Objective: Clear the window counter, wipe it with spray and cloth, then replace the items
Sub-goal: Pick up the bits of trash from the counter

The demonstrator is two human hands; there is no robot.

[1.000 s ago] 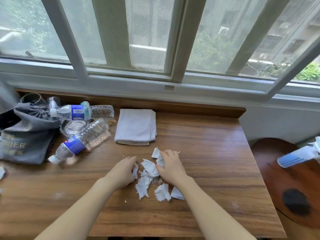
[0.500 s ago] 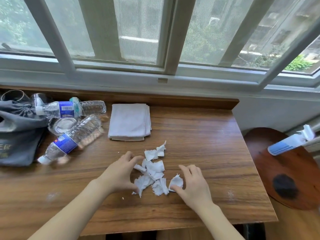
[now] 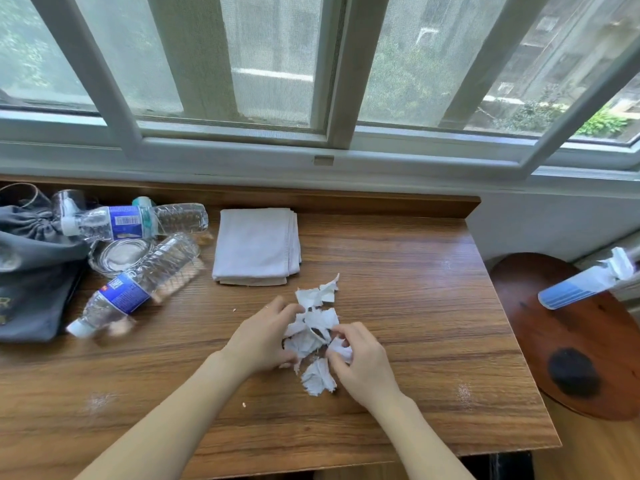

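Note:
Torn white paper scraps (image 3: 317, 318) lie in a small heap near the middle of the wooden counter (image 3: 415, 306). My left hand (image 3: 263, 337) curls round the heap's left side, fingers on the scraps. My right hand (image 3: 360, 362) pinches one white scrap at the heap's right side. One scrap (image 3: 318, 378) lies loose just in front of the hands. A folded white cloth (image 3: 256, 249) sits behind the heap. The spray bottle (image 3: 585, 284) with a blue label lies on a round wooden stool (image 3: 581, 341) to the right of the counter.
Two plastic water bottles (image 3: 138, 292) (image 3: 135, 221) lie on their sides at the left, around a glass dish (image 3: 117, 254). A grey drawstring bag (image 3: 31, 271) covers the far left. The window frame (image 3: 329, 147) runs along the back. The counter's right edge drops off beside the stool.
Both hands have drawn closer together, pushing the scraps into a tighter heap. My right hand moved in from the right and now pinches a scrap.

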